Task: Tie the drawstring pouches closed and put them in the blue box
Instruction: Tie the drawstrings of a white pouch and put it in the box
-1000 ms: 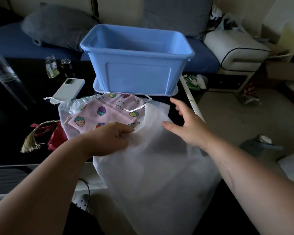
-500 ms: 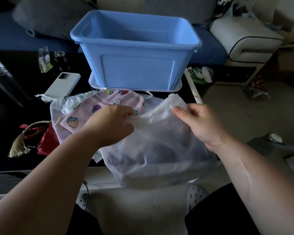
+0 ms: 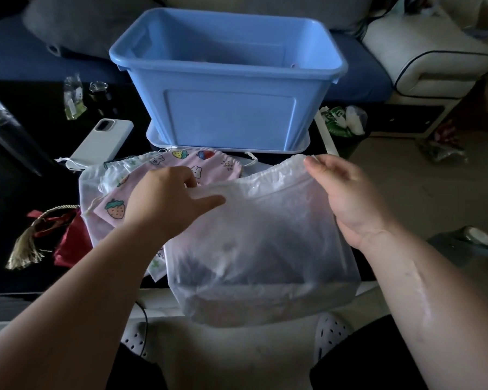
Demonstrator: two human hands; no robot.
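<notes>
left hand (image 3: 164,204) and right hand (image 3: 347,198) each pinch the gathered rim of the sheer white drawstring pouch (image 3: 259,243), dark contents showing through, at the desk's (image 3: 14,198) near edge before the blue box (image 3: 228,108).

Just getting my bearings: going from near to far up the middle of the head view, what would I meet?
White pouch, gripped by left hand and right hand → pink fruit-print pouch → blue box → blue sofa.

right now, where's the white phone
In the head view the white phone lies on the dark table, left of the blue box and just behind the pink fruit-print pouch.
</notes>
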